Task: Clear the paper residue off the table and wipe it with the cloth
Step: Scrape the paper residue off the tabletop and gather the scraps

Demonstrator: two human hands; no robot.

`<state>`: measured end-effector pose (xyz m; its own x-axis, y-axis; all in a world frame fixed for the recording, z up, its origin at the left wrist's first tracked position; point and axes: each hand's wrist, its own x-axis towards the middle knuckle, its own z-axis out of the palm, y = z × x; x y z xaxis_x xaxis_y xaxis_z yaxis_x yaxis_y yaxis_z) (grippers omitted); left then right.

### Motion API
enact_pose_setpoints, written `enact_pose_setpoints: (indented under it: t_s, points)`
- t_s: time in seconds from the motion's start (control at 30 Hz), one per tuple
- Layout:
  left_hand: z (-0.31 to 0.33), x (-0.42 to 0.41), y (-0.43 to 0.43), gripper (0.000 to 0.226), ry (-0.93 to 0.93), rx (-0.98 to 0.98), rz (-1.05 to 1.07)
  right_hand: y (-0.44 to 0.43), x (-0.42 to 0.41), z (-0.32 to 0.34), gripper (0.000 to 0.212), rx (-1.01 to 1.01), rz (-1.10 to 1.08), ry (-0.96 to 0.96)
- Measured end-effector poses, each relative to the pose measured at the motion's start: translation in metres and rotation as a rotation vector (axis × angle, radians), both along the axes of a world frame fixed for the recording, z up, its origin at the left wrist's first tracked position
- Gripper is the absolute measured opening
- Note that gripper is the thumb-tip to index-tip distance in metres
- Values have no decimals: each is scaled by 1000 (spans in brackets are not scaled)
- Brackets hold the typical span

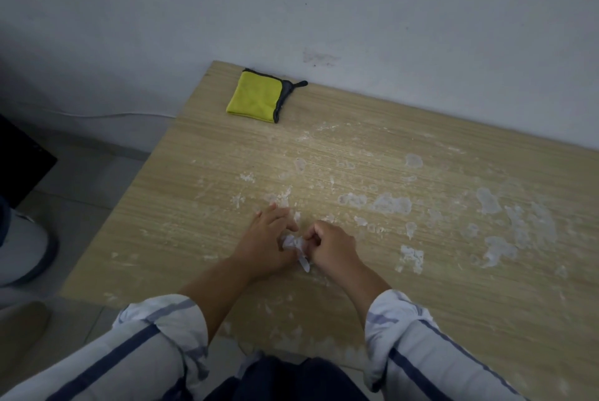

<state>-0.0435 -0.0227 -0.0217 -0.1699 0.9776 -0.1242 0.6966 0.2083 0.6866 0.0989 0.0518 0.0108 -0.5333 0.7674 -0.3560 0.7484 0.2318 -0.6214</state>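
Note:
A wooden table (405, 147) is spotted with white patches of stuck paper residue (390, 204), thickest toward the right side (499, 250). Near the table's front middle, my left hand (267, 243) and my right hand (332, 246) meet over a small crumpled wad of white paper (296, 246). Both hands pinch the wad, and a strip of it hangs down toward the table. A folded yellow cloth (256, 97) with a dark grey edge lies at the table's far left corner, well away from both hands.
A white wall (356, 11) runs along the table's far edge. Left of the table is tiled floor (87, 180) with a dark object (19, 160), a thin white cable (113, 115) and a grey rounded object (22, 248).

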Motion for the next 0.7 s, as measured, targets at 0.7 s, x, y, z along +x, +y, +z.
enact_pose_setpoints:
  t_s: [0.7]
  points:
    - [-4,8,2,44,84,6,-31,-4,-1,-13,43,99,-32,-76]
